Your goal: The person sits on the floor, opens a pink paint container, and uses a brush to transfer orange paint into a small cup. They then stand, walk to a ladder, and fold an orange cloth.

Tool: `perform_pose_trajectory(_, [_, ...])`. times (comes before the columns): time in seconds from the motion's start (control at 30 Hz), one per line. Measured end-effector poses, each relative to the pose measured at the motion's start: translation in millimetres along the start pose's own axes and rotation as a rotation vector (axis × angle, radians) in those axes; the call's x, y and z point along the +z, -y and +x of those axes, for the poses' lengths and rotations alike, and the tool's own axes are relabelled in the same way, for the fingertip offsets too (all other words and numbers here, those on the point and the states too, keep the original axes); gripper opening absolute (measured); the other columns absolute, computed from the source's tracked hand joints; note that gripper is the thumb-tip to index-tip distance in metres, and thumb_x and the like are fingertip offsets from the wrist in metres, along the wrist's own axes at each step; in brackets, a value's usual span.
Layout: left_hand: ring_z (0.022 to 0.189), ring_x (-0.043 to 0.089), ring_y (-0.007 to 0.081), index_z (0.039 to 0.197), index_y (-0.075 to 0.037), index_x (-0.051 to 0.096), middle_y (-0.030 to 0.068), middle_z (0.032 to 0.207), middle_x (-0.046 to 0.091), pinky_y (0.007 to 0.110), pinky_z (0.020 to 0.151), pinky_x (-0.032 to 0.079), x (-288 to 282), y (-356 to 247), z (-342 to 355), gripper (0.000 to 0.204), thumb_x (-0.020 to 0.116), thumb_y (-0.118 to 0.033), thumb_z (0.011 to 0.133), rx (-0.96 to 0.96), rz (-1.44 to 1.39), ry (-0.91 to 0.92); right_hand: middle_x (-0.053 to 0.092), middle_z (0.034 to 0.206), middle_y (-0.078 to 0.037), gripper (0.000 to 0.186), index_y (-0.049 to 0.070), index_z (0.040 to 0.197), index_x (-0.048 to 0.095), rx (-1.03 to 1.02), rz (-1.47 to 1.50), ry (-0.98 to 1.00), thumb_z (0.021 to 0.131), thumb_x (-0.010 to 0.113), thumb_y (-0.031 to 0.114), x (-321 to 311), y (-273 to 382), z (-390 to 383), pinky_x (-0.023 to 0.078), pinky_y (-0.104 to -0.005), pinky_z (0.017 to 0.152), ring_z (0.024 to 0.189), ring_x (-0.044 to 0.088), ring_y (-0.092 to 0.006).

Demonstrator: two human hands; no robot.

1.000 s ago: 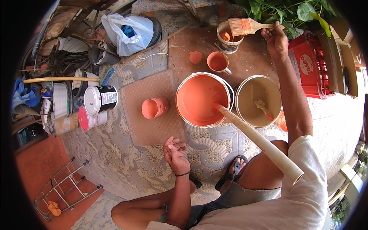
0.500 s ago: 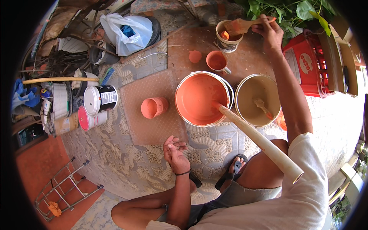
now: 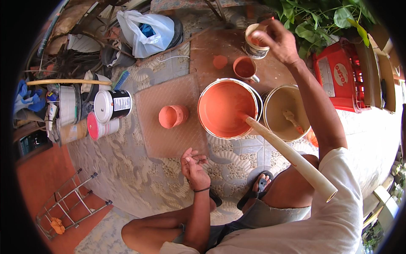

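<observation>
My right hand (image 3: 279, 42) is closed round a paintbrush over a small paint-stained tub (image 3: 256, 51) at the back. The hand hides most of the brush; only an orange handle tip shows beyond the fingers. My left hand (image 3: 194, 169) hangs open above the floor, fingers loosely bent and holding nothing. A large bucket of orange paint (image 3: 226, 110) stands in the middle, a pale pole (image 3: 292, 158) leaning out of it. Beside it is a bucket (image 3: 279, 122) of brownish liquid with another brush (image 3: 292, 120) in it. An orange-coated mug (image 3: 244, 67) sits behind.
An orange-stained cup (image 3: 173, 116) stands on a brown tile (image 3: 148, 142) at left. Further left are a black paint tub (image 3: 120, 104) and a pink-lidded tub (image 3: 103, 129). A red crate (image 3: 332, 80) and leafy plants (image 3: 317, 25) are at the right back; a metal rack (image 3: 69, 205) lies lower left.
My right hand has moved left and down with the brush, from beside the small tub to over it. The view has shifted slightly. My left hand is almost unchanged.
</observation>
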State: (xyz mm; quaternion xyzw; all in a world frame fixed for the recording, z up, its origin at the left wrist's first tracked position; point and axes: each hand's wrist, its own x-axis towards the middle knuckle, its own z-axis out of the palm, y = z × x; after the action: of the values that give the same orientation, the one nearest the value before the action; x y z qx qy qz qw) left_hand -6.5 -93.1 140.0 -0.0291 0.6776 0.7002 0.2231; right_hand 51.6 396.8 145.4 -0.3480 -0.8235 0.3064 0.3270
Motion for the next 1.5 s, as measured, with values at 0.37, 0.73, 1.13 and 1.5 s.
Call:
perform_pose_trajectory(0.37, [0.082, 0.059, 0.0124, 0.138, 0.004, 0.053, 0.0084, 0.112, 0.063, 0.025, 0.068, 0.048, 59, -82, 11, 0.049, 0.067, -0.028, 0.103, 0.584, 0.134, 0.147, 0.075, 0.081, -0.010, 0.054, 0.007, 0.099, 0.079, 0.159, -0.126, 0.227, 0.097, 0.066, 0.060, 1, -24, 20, 0.055, -0.0379, 0.074, 0.075, 0.070, -0.0244])
perform_pose_trajectory(0.73, [0.146, 0.045, 0.0406, 0.159, 0.003, 0.029, 0.0278, 0.158, 0.042, 0.045, 0.121, 0.039, 334, -95, 221, 0.126, 0.095, -0.049, 0.065, 0.907, 1.200, 1.037, 0.064, 0.066, -0.001, 0.035, 0.003, 0.087, 0.074, 0.248, 0.252, -0.039, 0.092, 0.080, 0.037, -35, -3, 6, 0.048, -0.0287, 0.061, 0.064, 0.057, -0.0074])
perform_pose_trajectory(1.13, [0.143, 0.047, 0.0375, 0.156, -0.009, 0.040, 0.0226, 0.151, 0.048, 0.045, 0.119, 0.042, 410, -21, 243, 0.118, 0.097, -0.042, 0.058, 0.879, 1.234, 1.108, 0.070, 0.078, 0.001, 0.025, 0.003, 0.100, 0.078, 0.076, 0.076, 0.027, 0.097, 0.073, 0.027, -58, -2, -14, 0.051, -0.0278, 0.069, 0.071, 0.059, -0.0078])
perform_pose_trajectory(1.5, [0.131, 0.060, 0.0350, 0.145, -0.007, 0.053, 0.0189, 0.141, 0.058, 0.044, 0.110, 0.052, 410, -16, 250, 0.098, 0.093, -0.033, 0.059, 0.925, 1.199, 1.073, 0.069, 0.074, -0.002, 0.013, 0.007, 0.094, 0.075, -0.015, 0.007, 0.156, 0.092, 0.070, 0.019, -69, 17, -4, 0.053, -0.0303, 0.069, 0.069, 0.061, -0.0088])
